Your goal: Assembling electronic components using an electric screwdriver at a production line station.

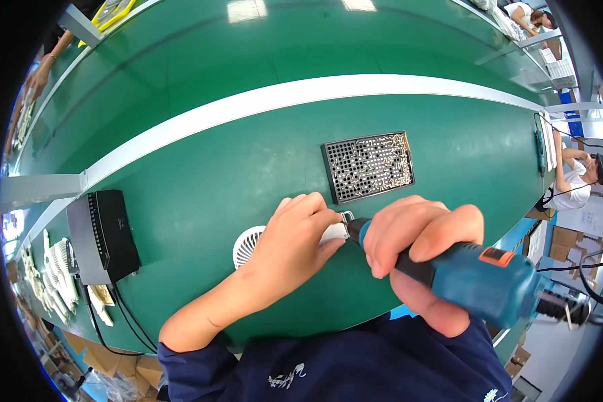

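My left hand [288, 248] is closed around a white plastic part with a round slotted head [241, 250], which looks like a handheld fan housing. Its narrow white end [335, 232] sticks out past my fingertips, beside a small metal loop [346, 216]. My right hand [419, 234] grips a teal and black electric screwdriver [486, 285] with an orange label. The screwdriver's dark nose [358, 228] points left and meets the white end, or nearly so; the bit's tip cannot be made out. My palm and fingers hide the middle of the white part.
Beyond my hands lies a black perforated tray [327, 175] with many small screws. A black box-shaped device [117, 234] with cables stands at left, near white slotted parts [60, 271]. A white rail [355, 85] crosses the green table [208, 174]. Another person [576, 184] sits at right.
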A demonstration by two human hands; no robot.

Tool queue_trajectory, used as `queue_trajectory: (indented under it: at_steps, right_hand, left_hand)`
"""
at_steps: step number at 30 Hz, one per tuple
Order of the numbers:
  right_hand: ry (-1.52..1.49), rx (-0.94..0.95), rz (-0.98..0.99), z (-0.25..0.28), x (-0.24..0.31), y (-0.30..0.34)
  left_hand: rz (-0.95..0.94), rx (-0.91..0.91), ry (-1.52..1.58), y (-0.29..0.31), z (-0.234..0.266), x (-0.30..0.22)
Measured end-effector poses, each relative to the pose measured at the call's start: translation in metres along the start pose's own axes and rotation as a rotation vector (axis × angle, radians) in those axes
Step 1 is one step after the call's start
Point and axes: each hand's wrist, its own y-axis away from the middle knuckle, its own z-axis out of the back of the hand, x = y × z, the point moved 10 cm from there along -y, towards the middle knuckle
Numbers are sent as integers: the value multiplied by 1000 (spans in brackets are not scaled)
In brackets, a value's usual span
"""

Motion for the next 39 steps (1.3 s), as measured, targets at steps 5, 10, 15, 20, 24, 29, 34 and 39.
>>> queue_trajectory:
  at_steps: [5, 10, 15, 20, 24, 29, 34, 39]
  right_hand:
    - [-45, -225, 166, 31, 35, -7]
    - [3, -236, 146, 46, 9, 5]
    - [-103, -225, 125, 45, -3, 9]
    - [-37, -194, 142, 43, 3, 7]
    - [-180, -270, 172, 45, 27, 2]
    - [-268, -331, 28, 52, 19, 4]
    - [-288, -339, 9, 48, 13, 6]
    - [-356, -10, -62, 16, 16, -11]
  left_hand:
    - [-28, -103, -44, -3, 7, -8]
    - [3, -139, -9, -5, 19, -7]
    - [28, -193, -17, -7, 41, -1]
    - [-1, -255, -2, -8, 45, -3]
    - [-138, -222, -61, -10, 40, -20]
    - [-172, -131, -30, -7, 26, -17]
    - [-153, -118, 61, -8, 19, -8]
    - [-255, 50, 109, -7, 5, -23]
